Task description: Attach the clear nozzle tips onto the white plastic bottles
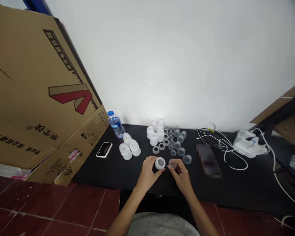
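Observation:
My left hand point(147, 173) is closed around a small white bottle point(160, 163), its round open mouth tilted up towards me. Just to the right, fingers and thumb of my right hand point(183, 177) pinch a small clear round piece point(172, 163) that resembles a bottle nipple. A slight gap separates the two parts. Beyond my hands lie white rings point(155, 149), small clear nipple-like pieces point(173, 152) and clear domed caps point(181, 151), set out in rough columns. Several white bottles point(153, 139) stand behind the rings.
Left of my hands stands a cluster of white assembled bottles point(125, 152). A water bottle point(116, 124) and a white phone-like device point(104, 149) sit farther left, near a large cardboard box point(39, 88). Rightward are a pixelated item point(208, 160), white cables point(226, 150) and a white device point(249, 144).

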`<action>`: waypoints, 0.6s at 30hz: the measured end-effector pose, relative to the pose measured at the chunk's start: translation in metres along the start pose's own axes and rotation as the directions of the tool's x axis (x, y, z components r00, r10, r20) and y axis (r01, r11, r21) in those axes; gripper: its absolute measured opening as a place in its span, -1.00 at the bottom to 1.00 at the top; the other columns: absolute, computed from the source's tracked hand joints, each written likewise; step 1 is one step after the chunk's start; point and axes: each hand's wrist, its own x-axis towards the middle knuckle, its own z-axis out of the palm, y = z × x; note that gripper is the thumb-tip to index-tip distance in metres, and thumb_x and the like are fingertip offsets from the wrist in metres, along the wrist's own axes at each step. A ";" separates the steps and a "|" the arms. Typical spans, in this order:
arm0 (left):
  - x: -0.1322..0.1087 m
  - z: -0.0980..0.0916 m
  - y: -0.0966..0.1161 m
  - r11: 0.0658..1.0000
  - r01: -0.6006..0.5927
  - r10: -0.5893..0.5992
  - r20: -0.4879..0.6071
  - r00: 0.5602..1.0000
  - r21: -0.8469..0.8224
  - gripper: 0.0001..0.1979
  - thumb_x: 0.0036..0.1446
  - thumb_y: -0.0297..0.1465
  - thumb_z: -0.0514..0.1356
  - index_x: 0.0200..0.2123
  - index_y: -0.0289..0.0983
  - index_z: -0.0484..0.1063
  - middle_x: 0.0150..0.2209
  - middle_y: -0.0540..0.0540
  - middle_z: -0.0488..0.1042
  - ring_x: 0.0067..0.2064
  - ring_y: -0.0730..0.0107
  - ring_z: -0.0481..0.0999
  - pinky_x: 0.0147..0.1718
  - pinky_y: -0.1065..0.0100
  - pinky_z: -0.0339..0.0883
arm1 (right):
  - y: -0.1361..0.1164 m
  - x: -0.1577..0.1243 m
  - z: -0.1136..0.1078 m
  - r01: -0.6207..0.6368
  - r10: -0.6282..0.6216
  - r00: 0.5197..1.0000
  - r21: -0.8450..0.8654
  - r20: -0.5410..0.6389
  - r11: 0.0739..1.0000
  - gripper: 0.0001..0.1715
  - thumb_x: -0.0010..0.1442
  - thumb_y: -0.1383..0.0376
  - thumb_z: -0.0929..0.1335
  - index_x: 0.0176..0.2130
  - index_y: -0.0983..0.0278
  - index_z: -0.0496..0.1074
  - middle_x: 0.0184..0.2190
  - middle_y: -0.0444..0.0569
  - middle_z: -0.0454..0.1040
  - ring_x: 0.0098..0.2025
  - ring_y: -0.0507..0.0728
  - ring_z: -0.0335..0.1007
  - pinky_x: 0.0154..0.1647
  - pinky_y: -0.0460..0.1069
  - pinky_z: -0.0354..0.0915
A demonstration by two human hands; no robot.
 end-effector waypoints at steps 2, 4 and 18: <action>-0.001 0.001 -0.005 0.997 -0.016 0.015 -0.019 1.000 -0.074 -0.62 0.32 -0.39 0.37 0.17 -0.11 0.52 0.15 -0.19 0.55 0.23 -0.01 0.54 0.25 -0.05 0.41 | 0.001 -0.001 0.001 -0.028 0.028 1.000 0.029 -0.007 0.999 -0.63 0.39 -0.01 0.50 -0.01 0.18 0.55 -0.10 0.04 0.58 -0.11 0.22 0.56 -0.05 0.08 0.48; -0.002 0.001 -0.009 0.989 -0.037 0.032 -0.038 0.999 -0.140 -0.59 0.35 -0.43 0.32 0.23 -0.11 0.49 0.23 -0.22 0.51 0.30 0.01 0.51 0.31 -0.05 0.39 | 0.003 -0.002 0.002 -0.060 0.063 0.997 0.089 -0.039 0.994 -0.58 0.36 -0.02 0.52 0.03 0.17 0.50 -0.11 0.02 0.59 -0.13 0.20 0.57 -0.05 0.07 0.50; -0.014 -0.014 -0.026 0.948 0.084 -0.106 -0.055 0.993 -0.307 -0.31 0.26 -0.22 0.44 0.42 -0.06 0.38 0.04 -0.12 0.55 0.03 0.17 0.65 0.03 0.18 0.58 | -0.002 0.000 -0.002 -0.060 0.057 0.998 0.129 0.032 0.990 -0.69 0.40 0.00 0.48 -0.09 0.17 0.60 0.24 0.19 0.51 0.08 0.29 0.56 0.03 0.13 0.53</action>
